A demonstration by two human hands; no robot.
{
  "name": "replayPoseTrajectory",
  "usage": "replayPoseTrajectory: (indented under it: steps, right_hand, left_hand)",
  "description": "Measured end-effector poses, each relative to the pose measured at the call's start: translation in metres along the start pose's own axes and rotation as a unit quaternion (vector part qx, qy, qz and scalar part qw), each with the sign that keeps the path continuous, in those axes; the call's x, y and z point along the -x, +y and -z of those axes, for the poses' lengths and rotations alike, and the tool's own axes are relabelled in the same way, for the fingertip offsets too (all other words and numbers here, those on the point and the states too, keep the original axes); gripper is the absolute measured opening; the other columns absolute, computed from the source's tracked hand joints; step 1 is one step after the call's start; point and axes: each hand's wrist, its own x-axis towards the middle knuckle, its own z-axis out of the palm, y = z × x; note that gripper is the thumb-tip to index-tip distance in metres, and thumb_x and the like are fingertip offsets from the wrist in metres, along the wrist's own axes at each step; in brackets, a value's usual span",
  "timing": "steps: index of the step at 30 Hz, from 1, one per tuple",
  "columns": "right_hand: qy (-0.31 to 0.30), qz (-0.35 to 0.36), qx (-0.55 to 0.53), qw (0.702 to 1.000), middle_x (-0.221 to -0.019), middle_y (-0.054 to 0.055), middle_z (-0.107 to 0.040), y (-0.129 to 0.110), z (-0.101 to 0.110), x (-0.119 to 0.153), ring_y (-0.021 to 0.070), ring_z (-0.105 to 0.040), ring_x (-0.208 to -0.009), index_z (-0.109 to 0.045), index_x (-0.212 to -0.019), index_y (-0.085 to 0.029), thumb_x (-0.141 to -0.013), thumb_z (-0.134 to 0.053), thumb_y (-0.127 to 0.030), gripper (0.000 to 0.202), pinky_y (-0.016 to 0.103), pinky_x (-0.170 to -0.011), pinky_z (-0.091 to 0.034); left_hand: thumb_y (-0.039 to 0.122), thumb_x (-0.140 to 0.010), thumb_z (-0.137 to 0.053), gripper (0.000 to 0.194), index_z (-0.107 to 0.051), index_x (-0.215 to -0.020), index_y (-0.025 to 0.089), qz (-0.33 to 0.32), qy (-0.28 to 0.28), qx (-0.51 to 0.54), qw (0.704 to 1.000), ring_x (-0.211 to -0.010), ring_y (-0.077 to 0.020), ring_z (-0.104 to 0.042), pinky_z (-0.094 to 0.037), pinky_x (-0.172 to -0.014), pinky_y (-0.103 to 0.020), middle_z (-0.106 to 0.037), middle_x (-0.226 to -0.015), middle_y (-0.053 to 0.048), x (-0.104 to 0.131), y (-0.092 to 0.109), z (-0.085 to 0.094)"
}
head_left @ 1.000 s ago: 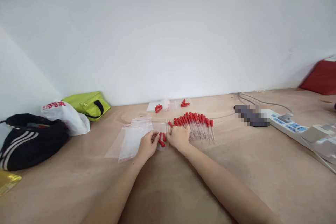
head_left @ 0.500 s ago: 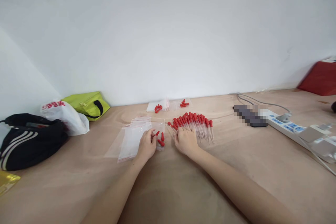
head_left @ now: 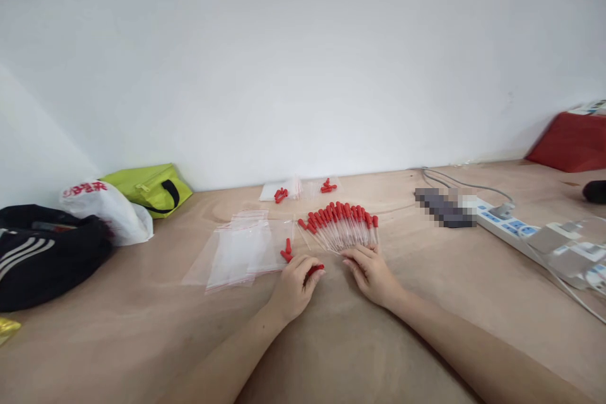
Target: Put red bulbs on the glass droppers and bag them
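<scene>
My left hand (head_left: 298, 284) pinches a red rubber bulb (head_left: 315, 270) between thumb and fingers. Just beyond it, other red bulbs (head_left: 288, 246) lie on the clear zip bags (head_left: 237, 252). A fan of thin clear droppers with red bulbs (head_left: 338, 211) rests in the middle of the table. My right hand (head_left: 367, 271) is at the lower tips of those droppers, its fingers bent and close together; what they hold, if anything, is too small to tell.
Small bags with red bulbs (head_left: 327, 187) lie near the wall. On the right are a dark blurred item (head_left: 445, 209), a power strip (head_left: 502, 221) with chargers and a red bag (head_left: 568, 142). A black bag (head_left: 52, 265), white bag (head_left: 106, 211) and green bag (head_left: 151, 186) stand left.
My left hand has moved right and nearer, off the zip bags, with a red bulb now in its fingers. My right hand has shifted from the left part of the fan to the droppers' lower tips.
</scene>
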Motion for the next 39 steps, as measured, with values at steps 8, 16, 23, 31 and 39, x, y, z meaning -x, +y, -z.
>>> replayPoseTrajectory:
  steps: [8,16,23,31,39]
  right_hand:
    - [-0.050,0.018,-0.014,0.998,-0.079,0.002,-0.063,-0.007,-0.001,-0.002,0.0142,-0.055,-0.073,-0.056,-0.093,-0.020,-0.084,-0.041,-0.015,0.018,0.034,-0.077,-0.028]
    - [-0.072,0.030,0.003,0.997,-0.081,0.002,-0.063,-0.009,0.000,-0.003,0.0129,-0.055,-0.071,-0.057,-0.092,-0.019,-0.085,-0.039,-0.016,0.019,0.031,-0.075,-0.028]
    - [-0.093,0.061,0.032,0.993,-0.082,0.002,-0.063,-0.004,0.003,-0.006,0.0129,-0.054,-0.072,-0.059,-0.096,-0.023,-0.083,-0.038,-0.011,0.027,0.030,-0.072,-0.026]
    - [-0.115,0.076,0.093,0.986,-0.076,0.003,-0.061,-0.007,0.006,-0.007,0.0146,-0.050,-0.070,-0.062,-0.086,-0.021,-0.075,-0.040,-0.005,0.029,0.031,-0.066,-0.020]
    - [-0.117,0.074,0.068,0.988,-0.069,0.001,-0.060,-0.013,0.005,-0.006,0.0111,-0.046,-0.061,-0.060,-0.076,-0.018,-0.083,-0.037,-0.014,0.024,0.029,-0.064,-0.019]
  left_hand:
    - [0.025,-0.085,-0.044,0.014,-0.056,-0.083,0.019,0.012,0.010,0.016,1.000,-0.077,-0.0157,-0.057,-0.045,-0.071,-0.028,-0.061,-0.079,-0.002,0.000,-0.005,-0.001]
    - [0.026,-0.086,-0.041,0.017,-0.056,-0.083,0.019,0.015,0.013,0.024,1.000,-0.078,-0.0159,-0.057,-0.045,-0.071,-0.028,-0.061,-0.080,-0.003,-0.001,-0.001,0.002]
    - [0.026,-0.089,-0.037,0.022,-0.056,-0.082,0.018,-0.013,-0.020,0.012,1.000,-0.072,-0.0150,-0.056,-0.045,-0.066,-0.027,-0.059,-0.076,-0.004,0.003,-0.002,0.002]
    - [0.021,-0.088,-0.037,0.020,-0.056,-0.083,0.017,-0.067,-0.056,-0.060,0.994,-0.071,-0.0155,-0.054,-0.043,-0.065,-0.027,-0.057,-0.076,-0.004,0.006,-0.002,0.002]
    - [0.023,-0.088,-0.036,0.022,-0.052,-0.075,0.016,-0.105,-0.083,-0.088,0.987,-0.069,-0.0159,-0.051,-0.042,-0.065,-0.028,-0.055,-0.073,-0.004,0.005,0.000,0.003]
